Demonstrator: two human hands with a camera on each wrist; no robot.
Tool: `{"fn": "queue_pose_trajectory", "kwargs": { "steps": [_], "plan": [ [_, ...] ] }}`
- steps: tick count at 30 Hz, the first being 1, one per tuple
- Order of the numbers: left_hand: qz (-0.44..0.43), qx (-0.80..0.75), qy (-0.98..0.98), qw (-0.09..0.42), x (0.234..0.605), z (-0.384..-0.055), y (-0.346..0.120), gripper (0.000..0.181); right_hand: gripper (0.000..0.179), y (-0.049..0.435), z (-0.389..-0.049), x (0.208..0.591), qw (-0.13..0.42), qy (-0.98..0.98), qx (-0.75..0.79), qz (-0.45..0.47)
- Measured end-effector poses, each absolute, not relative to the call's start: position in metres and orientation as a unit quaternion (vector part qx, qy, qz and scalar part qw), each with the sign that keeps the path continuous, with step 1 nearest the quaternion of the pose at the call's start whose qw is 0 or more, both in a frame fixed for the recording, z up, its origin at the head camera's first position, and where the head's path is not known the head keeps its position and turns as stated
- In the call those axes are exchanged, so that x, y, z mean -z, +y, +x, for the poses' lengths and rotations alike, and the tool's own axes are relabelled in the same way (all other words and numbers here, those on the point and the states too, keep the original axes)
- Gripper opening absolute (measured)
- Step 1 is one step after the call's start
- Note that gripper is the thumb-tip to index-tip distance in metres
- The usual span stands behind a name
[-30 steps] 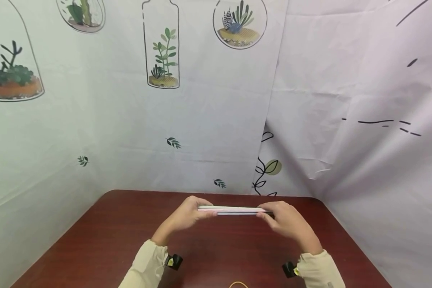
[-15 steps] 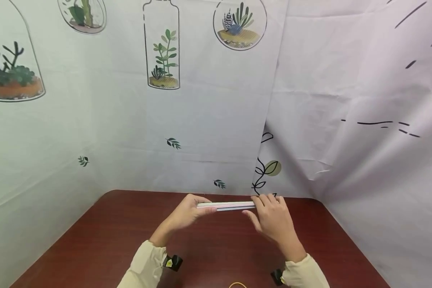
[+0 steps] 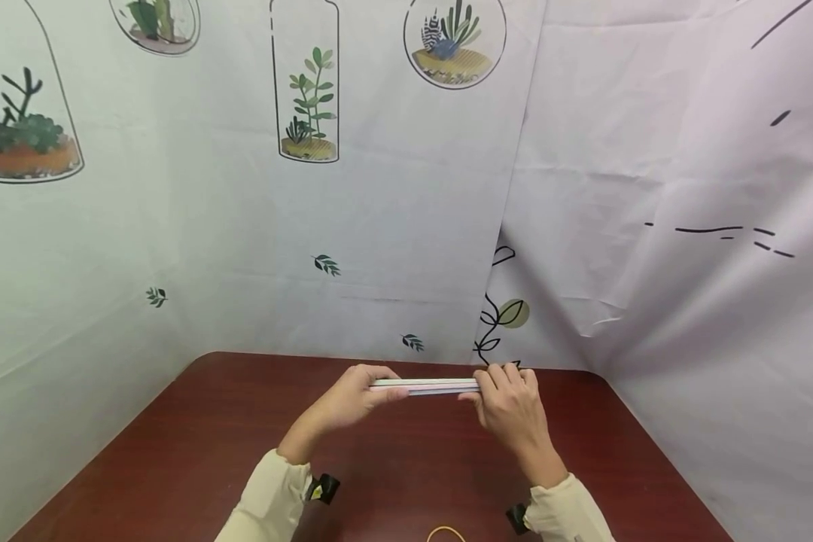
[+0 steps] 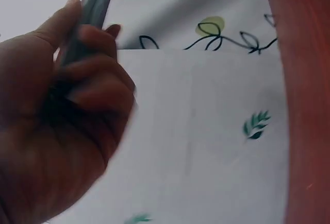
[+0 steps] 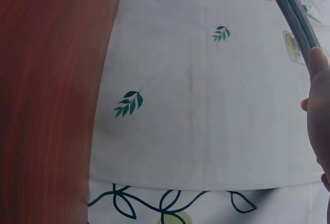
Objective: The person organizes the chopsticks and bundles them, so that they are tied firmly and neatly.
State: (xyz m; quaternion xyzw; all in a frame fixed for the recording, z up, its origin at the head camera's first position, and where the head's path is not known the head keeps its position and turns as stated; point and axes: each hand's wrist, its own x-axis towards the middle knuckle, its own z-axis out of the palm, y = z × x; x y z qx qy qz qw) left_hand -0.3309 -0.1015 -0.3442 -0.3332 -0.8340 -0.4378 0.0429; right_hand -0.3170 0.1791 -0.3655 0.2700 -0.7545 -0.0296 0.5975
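A bundle of slim, straight pastel sticks [image 3: 440, 386], in white-green, pink and blue, is held level above the far part of the table. My left hand [image 3: 352, 397] grips its left end, thumb along the near side. At the right end, my right hand [image 3: 513, 410] has its fingers curled over the top and its thumb at the near side. In the left wrist view the sticks [image 4: 100, 0] look dark and run up out of the curled fingers. The right wrist view shows the sticks [image 5: 294, 15] stretched between both hands; the ends are covered by fingers.
A thin yellow loop, like a rubber band [image 3: 446, 531], lies on the dark red table [image 3: 406, 467] near the front edge. White cloth [image 3: 393, 218] printed with plants hangs behind and on both sides. Each wrist carries a small black camera.
My right hand has shifted left, its fingers moving from pinching the right end to curling over the top. Its thumb has come up closer to the sticks. The left hand keeps its grip.
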Motion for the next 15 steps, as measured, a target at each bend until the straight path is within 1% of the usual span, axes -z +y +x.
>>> {"fn": "queue_pose_trajectory", "kwargs": {
  "steps": [3,7,9,10,12,15],
  "plan": [
    [-0.34,0.281,-0.883,0.16,0.339,-0.321,-0.099,0.027,0.058,0.179,-0.318,0.365,0.605,-0.747,0.026,0.275],
    [-0.325,0.068,-0.881,0.338,0.337,-0.308,-0.089,0.031,0.056,0.179,-0.319,0.365,0.613,-0.739,0.022,0.277],
    [-0.317,0.01,-0.86,0.401,0.339,-0.302,-0.08,0.03,0.056,0.18,-0.319,0.364,0.616,-0.737,0.017,0.277],
    [-0.314,-0.006,-0.85,0.423,0.341,-0.301,-0.075,0.029,0.056,0.18,-0.318,0.363,0.617,-0.736,0.014,0.277],
    [-0.302,-0.021,-0.84,0.45,0.345,-0.297,-0.065,0.03,0.057,0.18,-0.318,0.362,0.621,-0.735,0.008,0.272],
    [-0.257,-0.021,-0.844,0.47,0.355,-0.296,-0.052,0.034,0.059,0.179,-0.316,0.36,0.627,-0.732,0.011,0.267]
  ]
}}
